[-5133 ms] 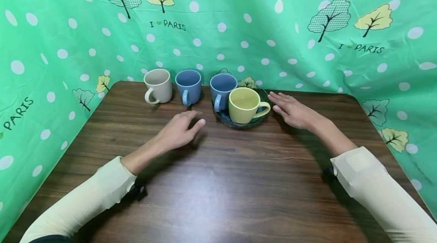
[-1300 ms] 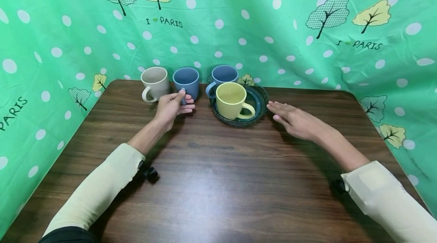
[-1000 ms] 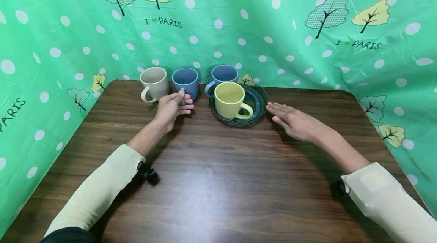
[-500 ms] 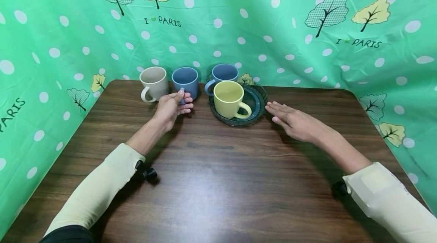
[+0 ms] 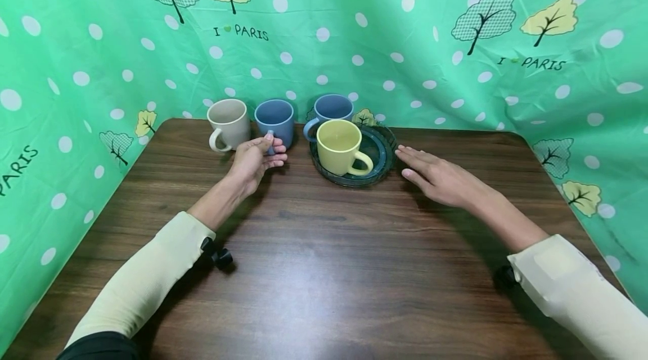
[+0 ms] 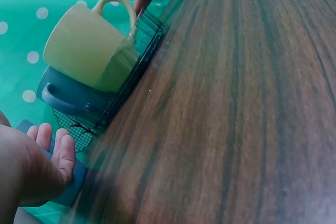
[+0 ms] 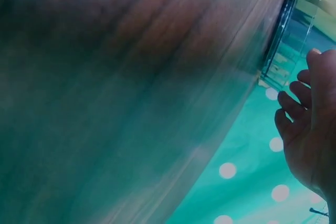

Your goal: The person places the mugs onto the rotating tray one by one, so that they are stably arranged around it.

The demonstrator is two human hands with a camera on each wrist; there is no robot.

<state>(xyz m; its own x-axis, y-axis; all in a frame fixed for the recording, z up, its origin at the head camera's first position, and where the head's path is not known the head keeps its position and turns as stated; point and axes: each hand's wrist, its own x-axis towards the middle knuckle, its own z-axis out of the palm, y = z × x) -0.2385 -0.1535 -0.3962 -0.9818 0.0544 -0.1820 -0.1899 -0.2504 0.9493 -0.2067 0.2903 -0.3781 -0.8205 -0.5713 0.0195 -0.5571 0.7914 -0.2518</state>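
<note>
The left hand (image 5: 251, 163) pinches the handle of a blue mug (image 5: 275, 114) between thumb and fingers; the mug stands upright on the table. A grey-white mug (image 5: 233, 124) is just left of it. Inside a dark glass dish (image 5: 377, 177) are a yellow mug (image 5: 336, 149) and, behind it, a second blue mug (image 5: 335, 107). The right hand (image 5: 445, 180), fingers straight, has its fingertips at the dish's right rim; whether they touch it I cannot tell. In the left wrist view the yellow mug (image 6: 84, 48) leans over the glass dish wall.
The brown wooden table (image 5: 314, 270) ends at the back against a green dotted cloth (image 5: 405, 28) with printed trees, which also hangs at both sides. Black wrist devices (image 5: 221, 259) are under both forearms.
Since the oldest frame the left hand has moved up-left and taken the blue mug's handle, and the yellow mug sits further left in the dish. Lately, only the right hand shifted slightly.
</note>
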